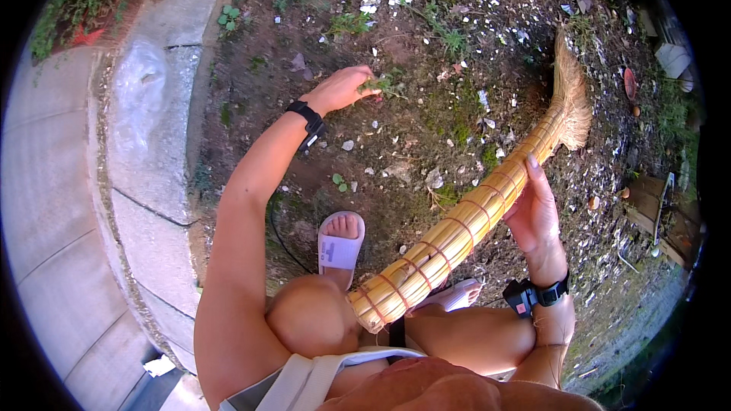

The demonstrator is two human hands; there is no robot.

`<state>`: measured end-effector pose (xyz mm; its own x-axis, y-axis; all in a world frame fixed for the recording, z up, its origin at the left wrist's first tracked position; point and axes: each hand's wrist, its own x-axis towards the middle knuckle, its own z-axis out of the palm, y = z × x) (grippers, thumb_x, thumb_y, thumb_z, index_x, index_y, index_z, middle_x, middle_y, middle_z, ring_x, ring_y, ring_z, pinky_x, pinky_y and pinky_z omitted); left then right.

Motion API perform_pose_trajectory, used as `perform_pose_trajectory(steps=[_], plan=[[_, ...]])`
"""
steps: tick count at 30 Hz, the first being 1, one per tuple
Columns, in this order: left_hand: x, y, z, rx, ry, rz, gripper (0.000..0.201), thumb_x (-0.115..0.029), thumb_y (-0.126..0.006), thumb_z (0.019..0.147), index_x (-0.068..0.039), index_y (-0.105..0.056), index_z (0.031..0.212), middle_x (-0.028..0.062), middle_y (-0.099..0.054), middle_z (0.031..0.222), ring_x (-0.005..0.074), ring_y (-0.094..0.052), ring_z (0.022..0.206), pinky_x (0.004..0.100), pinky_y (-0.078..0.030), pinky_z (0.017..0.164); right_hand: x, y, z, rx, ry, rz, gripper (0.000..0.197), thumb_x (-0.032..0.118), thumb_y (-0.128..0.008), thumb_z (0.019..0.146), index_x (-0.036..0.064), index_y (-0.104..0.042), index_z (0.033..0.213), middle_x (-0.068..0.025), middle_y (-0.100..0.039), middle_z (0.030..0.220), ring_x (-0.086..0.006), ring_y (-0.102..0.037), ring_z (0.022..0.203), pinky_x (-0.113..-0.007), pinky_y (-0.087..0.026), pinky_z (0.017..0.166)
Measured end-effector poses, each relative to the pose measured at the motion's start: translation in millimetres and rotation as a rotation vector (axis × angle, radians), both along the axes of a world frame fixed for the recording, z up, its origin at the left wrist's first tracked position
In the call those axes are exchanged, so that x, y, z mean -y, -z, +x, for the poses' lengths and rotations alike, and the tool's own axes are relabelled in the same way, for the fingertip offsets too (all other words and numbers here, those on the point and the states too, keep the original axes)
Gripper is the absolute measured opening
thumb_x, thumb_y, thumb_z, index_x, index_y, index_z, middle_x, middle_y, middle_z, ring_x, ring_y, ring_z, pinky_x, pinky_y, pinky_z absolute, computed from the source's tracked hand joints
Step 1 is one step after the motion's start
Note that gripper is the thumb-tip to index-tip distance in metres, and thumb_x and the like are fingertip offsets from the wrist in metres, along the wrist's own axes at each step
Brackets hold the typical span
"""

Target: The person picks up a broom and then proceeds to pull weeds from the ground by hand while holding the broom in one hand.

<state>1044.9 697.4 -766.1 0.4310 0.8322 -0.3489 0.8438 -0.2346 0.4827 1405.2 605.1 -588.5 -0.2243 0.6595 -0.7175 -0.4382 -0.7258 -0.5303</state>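
My left hand (343, 90) is low over the soil, its fingers pinched on a small green weed (390, 85). Whether the roots are still in the ground cannot be made out. In my right hand (533, 217) lies a straw hand broom (464, 224), its thick handle bound with rings of reddish cord. The thumb rests on top while most of the fingers are hidden beneath. The broom slants up to the right, its bristles (572, 103) at the far end and its butt above my lap.
Bare soil (304, 152) scattered with pale chips, moss and small plants spreads before me. Along the left runs a concrete curb (156, 183) with a clear plastic bag (139, 91) on it. Wooden pieces (666, 217) sit at the right. My sandals (341, 247) stand on the soil.
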Motion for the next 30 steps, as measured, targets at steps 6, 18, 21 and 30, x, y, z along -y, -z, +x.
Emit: perform_pose_trajectory(steps=[6, 18, 21, 30], plan=[[18, -19, -5, 0.284, -0.172, -0.175, 0.029, -0.031, -0.062, 0.09, -0.003, -0.067, 0.093, 0.0116, -0.067, 0.084, 0.0166, -0.064, 0.076, 0.036, -0.049, 0.067, -2, 0, 2, 0.021, 0.015, -0.014, 0.05, 0.042, -0.061, 0.089, 0.0028, -0.047, 0.117, -0.0097, -0.059, 0.104, -0.0201, -0.059, 0.097, -0.038, -0.048, 0.087], [-69, 1, -52, -0.256, -0.467, 0.267, 0.055, -0.037, -0.069, 0.08, -0.003, -0.056, 0.121, 0.016, -0.056, 0.115, 0.0329, -0.059, 0.101, 0.0424, -0.05, 0.081, -4, 4, -6, 0.055, -0.011, -0.03, 0.05, 0.042, -0.06, 0.089, 0.0022, -0.047, 0.115, -0.0107, -0.061, 0.1, -0.0191, -0.062, 0.091, -0.032, -0.051, 0.08], [-66, 14, -71, -0.241, -0.461, 0.386, 0.044, -0.032, -0.064, 0.086, -0.001, -0.057, 0.117, 0.017, -0.061, 0.106, 0.0334, -0.062, 0.093, 0.0436, -0.05, 0.077, -4, 3, -9, 0.044, 0.003, -0.04, 0.048, 0.042, -0.06, 0.089, 0.0029, -0.047, 0.115, -0.01, -0.061, 0.099, -0.0188, -0.062, 0.091, -0.032, -0.051, 0.079], [-27, -8, -71, 0.302, -0.575, 0.237, 0.03, -0.019, -0.056, 0.092, 0.0, -0.055, 0.116, 0.0183, -0.067, 0.084, 0.0231, -0.068, 0.074, 0.0378, -0.054, 0.068, -8, 9, -5, 0.035, -0.022, -0.029, 0.047, 0.04, -0.061, 0.088, 0.0023, -0.048, 0.113, -0.0102, -0.06, 0.1, -0.0184, -0.062, 0.09, -0.032, -0.052, 0.079]])
